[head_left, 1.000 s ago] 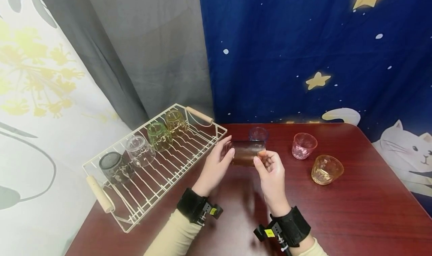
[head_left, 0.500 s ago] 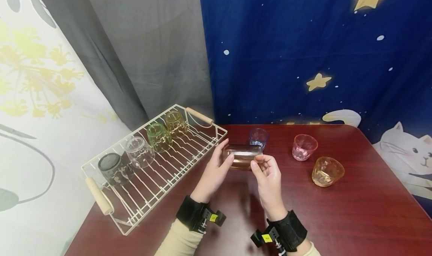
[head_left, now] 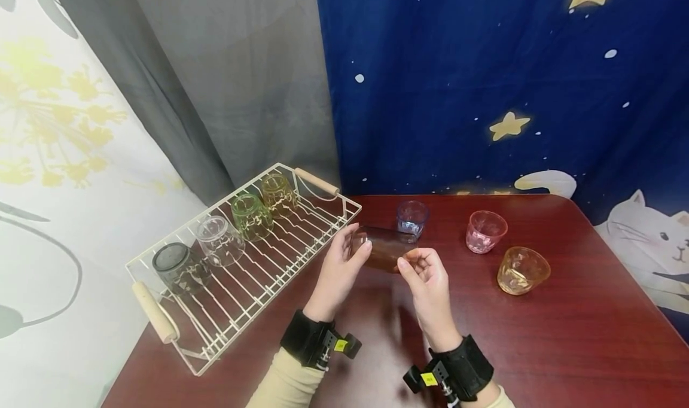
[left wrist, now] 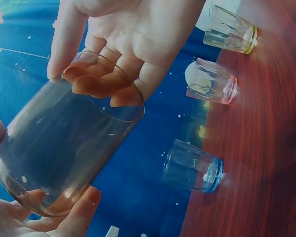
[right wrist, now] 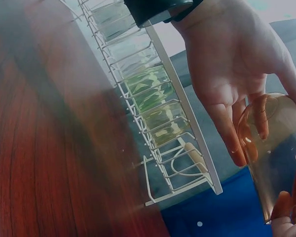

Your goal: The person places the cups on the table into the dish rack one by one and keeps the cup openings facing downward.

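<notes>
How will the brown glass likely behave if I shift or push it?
The brown glass is likely stiff but fragile: its see-through wall and rim look thin. It may slip between the left hand and right hand, since its surface looks smooth and shiny. Laid sideways, its rounded body would probably roll.

Brown glass (head_left: 383, 251) shifted slightly left, now slanting, its right end lower

a homelike corner, by its starry drape (head_left: 425, 109), grey curtain (head_left: 258, 79), reddish table (head_left: 587, 324) and wire rack (head_left: 155, 313)
</notes>
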A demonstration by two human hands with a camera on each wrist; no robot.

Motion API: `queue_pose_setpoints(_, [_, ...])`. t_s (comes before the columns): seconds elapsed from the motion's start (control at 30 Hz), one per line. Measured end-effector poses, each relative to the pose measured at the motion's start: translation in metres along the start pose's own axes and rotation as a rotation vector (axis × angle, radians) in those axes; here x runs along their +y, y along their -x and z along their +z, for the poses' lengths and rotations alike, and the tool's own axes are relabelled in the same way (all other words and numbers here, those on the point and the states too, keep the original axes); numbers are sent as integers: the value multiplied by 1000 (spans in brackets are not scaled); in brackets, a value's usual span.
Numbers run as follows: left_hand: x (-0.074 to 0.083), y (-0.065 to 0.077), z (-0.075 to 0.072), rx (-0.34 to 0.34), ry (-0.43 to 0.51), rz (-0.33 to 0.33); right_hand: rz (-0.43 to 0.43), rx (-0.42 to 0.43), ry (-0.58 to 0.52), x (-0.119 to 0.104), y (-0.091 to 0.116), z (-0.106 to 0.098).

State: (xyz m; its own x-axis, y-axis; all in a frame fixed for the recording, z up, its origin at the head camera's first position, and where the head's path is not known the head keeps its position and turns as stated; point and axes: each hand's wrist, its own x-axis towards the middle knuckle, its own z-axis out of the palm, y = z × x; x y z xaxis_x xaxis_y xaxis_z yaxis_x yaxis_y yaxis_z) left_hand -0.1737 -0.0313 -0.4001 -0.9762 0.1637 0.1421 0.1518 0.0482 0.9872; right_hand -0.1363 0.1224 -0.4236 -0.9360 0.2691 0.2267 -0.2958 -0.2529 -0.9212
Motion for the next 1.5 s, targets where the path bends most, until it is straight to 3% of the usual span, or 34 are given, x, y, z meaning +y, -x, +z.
queue_pose_setpoints(0.43, [6,0,-5,41,-46,28,24,-70,50,4,1,-3])
queue_pose_setpoints(0.6, [13,-2,-9,25,-76,48,43,-91,84,1,-1,-5])
queue_pose_setpoints(0.87, [27,-3,-17,11,-125,67,58,-147,281,-4,-4,-10])
queue_pose_setpoints(1.07, [34,-8,-32,45,-270,108,44,-223,334,-8,-9,-17])
queue_pose_setpoints(1.27, [44,-12,-52,61,-447,154,16,-240,435,-18,-21,-30])
queue_pose_setpoints(1.5, [50,-15,-67,62,-523,169,-44,-224,636,-31,-41,-63])
